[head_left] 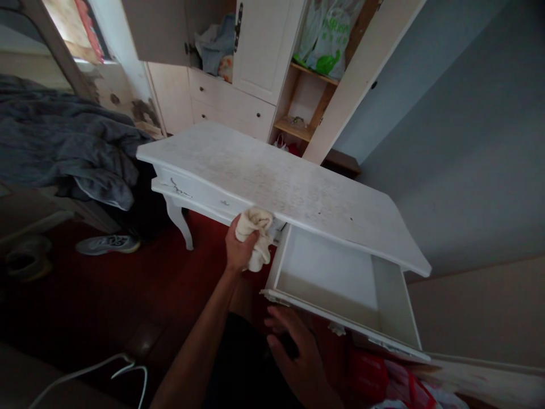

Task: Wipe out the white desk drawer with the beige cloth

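My left hand (240, 247) grips a cream cloth (256, 224), bunched up at the front edge of a white desk (204, 150). The desktop carries greyish-brown smudges over its middle. To the right of the cloth, a drawer (327, 267) is pulled out, and its pale inside shows. Just below the drawer's front left corner is my right hand (298, 352), its fingers spread and nothing in them. Whether it touches the drawer front I cannot tell.
Behind the desk stands a white wardrobe (264, 51) with one door swung out and bags on a shelf. Dark grey clothing (63, 142) hangs at left above a shoe (108, 244). A white hanger (123, 360) and red bags (383, 378) lie near the bottom.
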The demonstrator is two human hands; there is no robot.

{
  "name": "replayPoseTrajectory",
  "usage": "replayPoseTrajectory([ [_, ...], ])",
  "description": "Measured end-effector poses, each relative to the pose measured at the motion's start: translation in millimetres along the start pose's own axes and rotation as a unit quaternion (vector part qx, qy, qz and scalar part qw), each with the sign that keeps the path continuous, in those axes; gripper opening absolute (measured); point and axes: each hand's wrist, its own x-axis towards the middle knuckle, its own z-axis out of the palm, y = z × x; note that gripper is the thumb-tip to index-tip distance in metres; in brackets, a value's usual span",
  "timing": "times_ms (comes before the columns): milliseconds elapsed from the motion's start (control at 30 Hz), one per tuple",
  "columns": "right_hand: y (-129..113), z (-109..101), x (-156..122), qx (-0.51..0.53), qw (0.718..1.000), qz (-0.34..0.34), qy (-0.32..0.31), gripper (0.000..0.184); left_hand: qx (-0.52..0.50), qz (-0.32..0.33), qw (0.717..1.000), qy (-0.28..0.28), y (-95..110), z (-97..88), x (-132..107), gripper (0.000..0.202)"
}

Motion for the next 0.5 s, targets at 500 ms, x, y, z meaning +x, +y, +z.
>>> replayPoseTrajectory([
  [500,120.2,-48.0,-36.3,0.321,0.872,0.334,0.160,0.066,-0.107,-0.275,0.940,-0.169,-62.4,-51.7,-40.9,0.045],
])
